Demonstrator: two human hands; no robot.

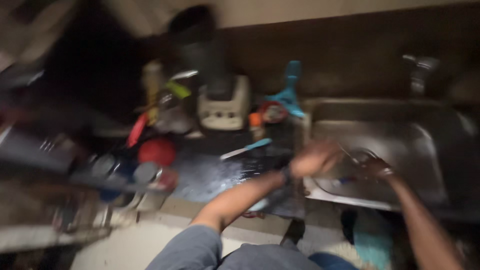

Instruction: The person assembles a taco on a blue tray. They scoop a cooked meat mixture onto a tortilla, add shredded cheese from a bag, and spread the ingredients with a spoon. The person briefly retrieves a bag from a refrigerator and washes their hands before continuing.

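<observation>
Your steel sink sits at the right, the wet dark surface to its left. Both your hands meet over the sink's near left corner: left hand, right hand; blur hides their grip. A blue-handled knife lies on the surface nearby.

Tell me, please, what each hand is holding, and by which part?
Too blurred to tell: both the left hand and right hand are over the sink.
</observation>
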